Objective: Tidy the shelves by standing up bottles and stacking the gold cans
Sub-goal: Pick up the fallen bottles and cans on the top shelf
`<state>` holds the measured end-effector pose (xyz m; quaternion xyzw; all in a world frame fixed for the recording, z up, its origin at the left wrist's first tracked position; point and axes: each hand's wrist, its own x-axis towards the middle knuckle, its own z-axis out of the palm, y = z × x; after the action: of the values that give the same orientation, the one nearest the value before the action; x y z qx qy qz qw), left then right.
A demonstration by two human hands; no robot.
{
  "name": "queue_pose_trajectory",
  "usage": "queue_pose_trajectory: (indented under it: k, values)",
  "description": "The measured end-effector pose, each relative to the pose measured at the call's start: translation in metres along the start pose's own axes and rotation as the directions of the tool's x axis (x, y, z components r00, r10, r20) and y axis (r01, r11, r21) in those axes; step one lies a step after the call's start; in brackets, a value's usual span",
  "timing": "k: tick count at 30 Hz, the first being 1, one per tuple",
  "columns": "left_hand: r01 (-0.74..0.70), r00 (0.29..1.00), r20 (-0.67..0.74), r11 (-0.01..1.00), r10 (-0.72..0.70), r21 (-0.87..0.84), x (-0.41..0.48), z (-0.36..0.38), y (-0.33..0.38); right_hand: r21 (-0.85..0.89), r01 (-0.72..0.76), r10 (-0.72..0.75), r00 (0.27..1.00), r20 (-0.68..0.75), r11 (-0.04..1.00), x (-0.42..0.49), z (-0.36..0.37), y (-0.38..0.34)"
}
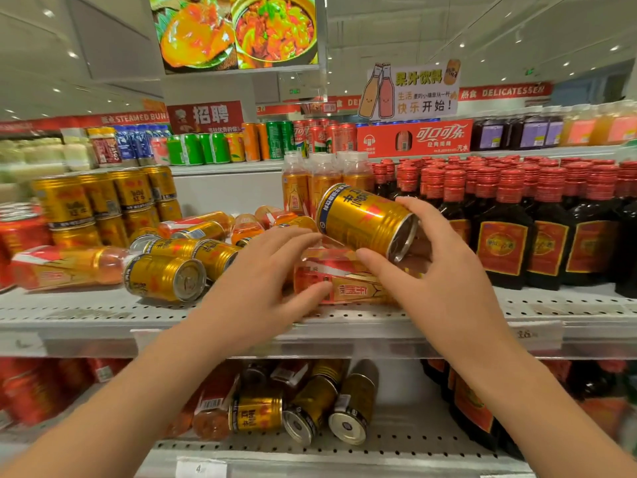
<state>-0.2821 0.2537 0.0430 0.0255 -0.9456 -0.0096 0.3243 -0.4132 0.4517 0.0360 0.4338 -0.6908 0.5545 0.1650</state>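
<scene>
Fingers: R hand (444,270) grips tilted gold can (365,219); L hand (255,288) clasps fallen bottle (351,288).

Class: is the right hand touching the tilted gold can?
Touching: the head view shows the right hand, thumb and fingers curled round the tilted gold can.

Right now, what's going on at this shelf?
A person is tidying a store shelf. The right hand holds a gold can, tilted and lifted off the shelf. The left hand is at an orange bottle lying on its side, thumb and fingers either side of it; whether it grips is unclear. More fallen cans and bottles lie to the left, in front of the stacked gold cans. The dark bottles on the right stand upright.
</scene>
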Motion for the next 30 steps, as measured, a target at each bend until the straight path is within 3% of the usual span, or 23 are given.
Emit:
queue_pose_trajectory:
  k: [3,10,15,23,30]
  values:
    - [0.100,0.988,-0.118,0.995,-0.101,-0.011,-0.042,-0.028,-0.037,0.038,0.023,-0.025,0.999,0.045,0.999,-0.001,0.026,-0.014]
    - [0.323,0.923,-0.248,0.943,-0.295,0.081,-0.133,-0.096,-0.163,0.111,0.078,-0.098,0.977,0.190,0.991,-0.006,0.126,-0.062]
    - [0.416,0.886,-0.285,0.898,-0.365,0.144,-0.178,-0.128,-0.256,0.115,0.091,-0.112,0.976,0.185,0.989,-0.009,0.212,-0.102]
    - [0.135,0.991,-0.008,0.965,-0.137,0.225,-0.185,-0.150,-0.359,0.021,0.016,-0.018,0.997,0.073,1.000,-0.032,0.342,-0.158]
    - [-0.198,0.975,0.168,0.920,0.148,0.337,-0.156,-0.151,-0.383,-0.083,-0.071,0.075,0.996,0.054,0.994,-0.049,0.386,-0.193]
